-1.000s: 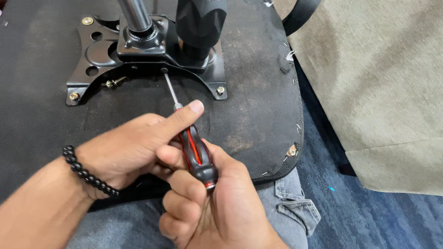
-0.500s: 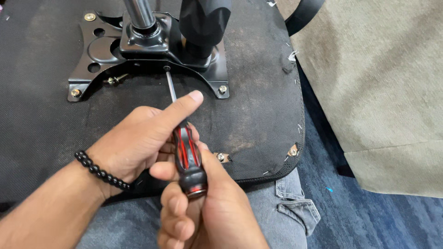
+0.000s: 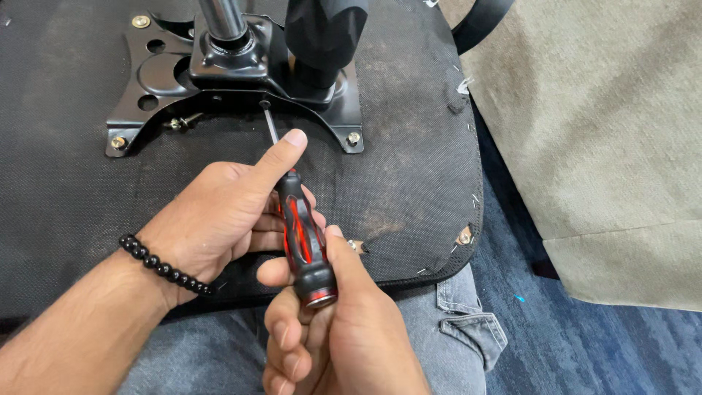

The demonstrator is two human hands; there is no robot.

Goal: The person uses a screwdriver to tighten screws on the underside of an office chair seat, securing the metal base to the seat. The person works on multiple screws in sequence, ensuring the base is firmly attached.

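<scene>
A black-and-red screwdriver (image 3: 303, 234) points away from me, its metal tip set at the near edge of a black metal chair mechanism plate (image 3: 146, 80). That plate is bolted to the upturned underside of a chair seat (image 3: 409, 168) covered in black fabric, which rests on my lap. My left hand (image 3: 219, 219) steadies the upper handle, thumb stretched along the shaft. My right hand (image 3: 336, 329) grips the butt of the handle. A chrome gas-lift column (image 3: 221, 18) and a black lever (image 3: 325, 33) rise from the plate.
Brass-coloured bolts sit at the plate's corners (image 3: 354, 137) and a loose screw (image 3: 175, 123) lies by its near left edge. A beige fabric-covered piece (image 3: 599, 146) lies to the right on blue carpet (image 3: 585, 344). I wear a black bead bracelet (image 3: 164, 267) and jeans.
The view has shifted slightly downward and left. Both hands stay on the screwdriver, and the handle has turned a little in my grip while the tip stays at the plate.
</scene>
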